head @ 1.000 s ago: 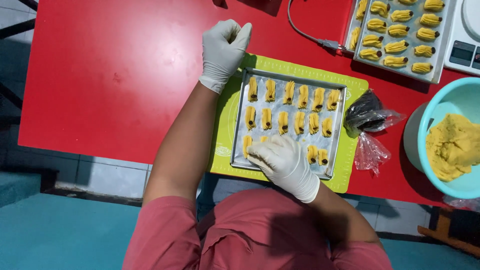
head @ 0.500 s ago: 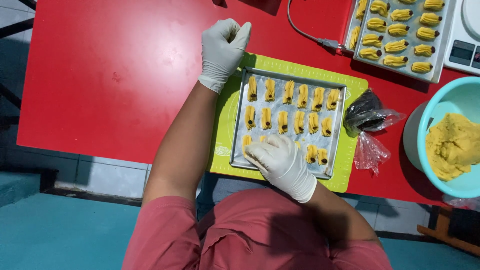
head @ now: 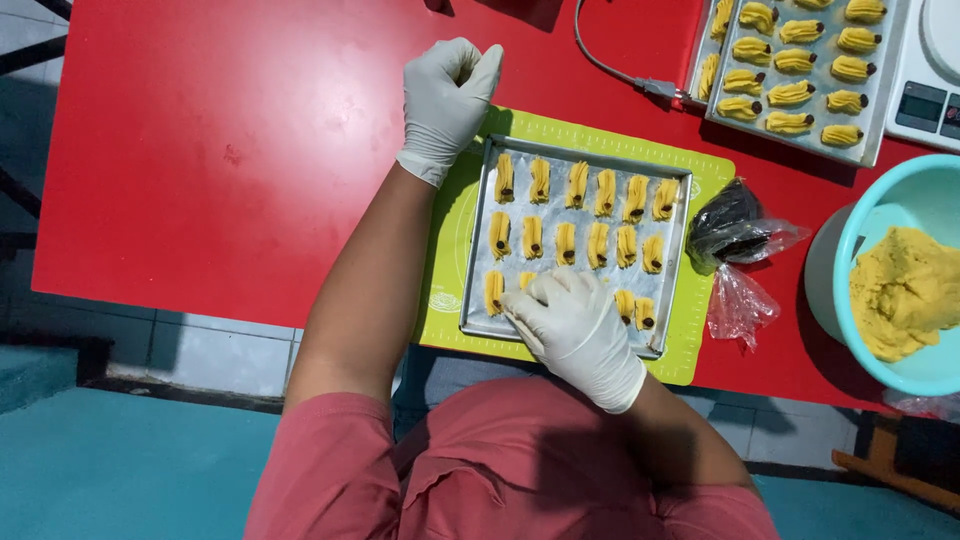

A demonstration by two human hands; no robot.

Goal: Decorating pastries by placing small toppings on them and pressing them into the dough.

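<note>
A metal baking tray (head: 478, 250) lies on a green mat (head: 705, 175) at the near edge of a red table (head: 230, 150). It carries rows of yellow ridged cookies (head: 590, 190), each with a dark dot at one end. My left hand (head: 445, 100), in a white glove, rests curled at the tray's far left corner with nothing visible in it. My right hand (head: 575, 325), also gloved, lies over the tray's near row, fingertips down among the cookies and hiding some of them. What its fingers pinch is hidden.
A second tray (head: 872, 100) of cookies stands at the far right beside a white kitchen scale (head: 925, 85). A teal bowl (head: 850, 240) of yellow dough sits at the right edge. Small plastic bags (head: 735, 235), one with dark bits, lie between mat and bowl. A grey cable (head: 610, 70) crosses the table.
My right hand has slid slightly left along the tray's near row. My left hand has stayed at the tray's far corner.
</note>
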